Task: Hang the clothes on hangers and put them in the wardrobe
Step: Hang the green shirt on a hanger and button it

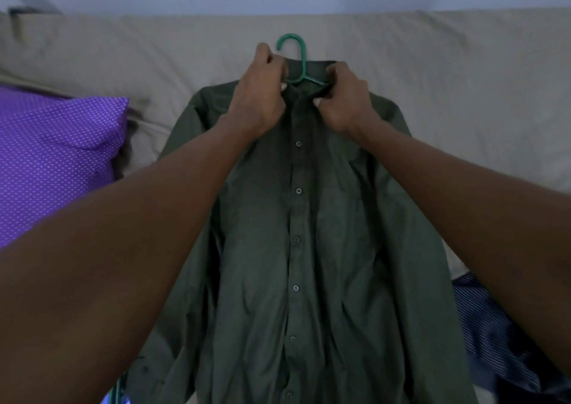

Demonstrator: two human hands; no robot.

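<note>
A dark green button-up shirt [296, 233] lies flat on the bed, front side up, buttons running down its middle. A teal plastic hanger [298, 56] is inside it, with the hook sticking out past the collar. My left hand [258, 94] pinches the left side of the collar. My right hand [343, 101] pinches the right side of the collar. Both hands sit close together at the neck opening. The hanger's arms are mostly hidden under the fabric.
A beige sheet [448, 79] covers the bed. A purple shirt with white dots [52, 156] lies at the left. A dark blue striped garment [494, 342] lies at the lower right. Part of another teal hanger [119, 386] shows at the bottom left.
</note>
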